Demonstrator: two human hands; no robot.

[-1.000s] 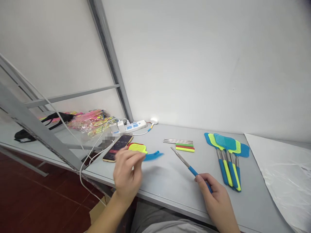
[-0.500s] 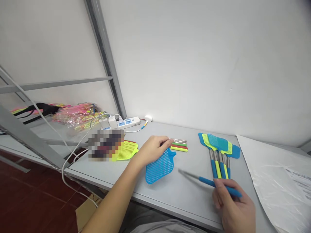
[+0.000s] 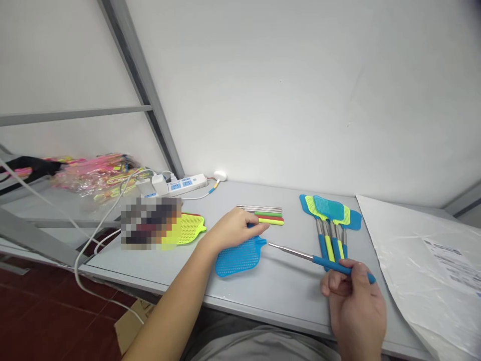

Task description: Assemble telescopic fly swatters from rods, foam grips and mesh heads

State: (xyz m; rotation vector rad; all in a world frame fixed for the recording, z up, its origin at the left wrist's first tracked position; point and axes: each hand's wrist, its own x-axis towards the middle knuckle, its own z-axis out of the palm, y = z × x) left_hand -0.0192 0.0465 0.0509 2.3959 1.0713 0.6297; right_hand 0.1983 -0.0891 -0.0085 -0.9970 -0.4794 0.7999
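Note:
My left hand (image 3: 235,228) pinches the neck of a blue mesh swatter head (image 3: 237,256) lying flat on the grey table (image 3: 285,291). My right hand (image 3: 355,301) grips the blue grip of a metal rod handle (image 3: 311,257). The rod's bare tip points left and ends just short of the blue head's neck. A yellow swatter head (image 3: 190,228) lies to the left, over a red one. Behind my left hand lie a few loose handles (image 3: 268,216) in green, red and yellow.
Several assembled blue and yellow swatters (image 3: 330,223) lie at the right. A clear plastic sheet (image 3: 424,260) covers the table's right end. A power strip (image 3: 180,184) with cables sits at the back left, by a grey metal frame (image 3: 139,90) and bagged pink items (image 3: 93,173).
My left hand carried the blue head from the left pile to the table's middle. My right hand swung the rod so its tip now points at the head's neck.

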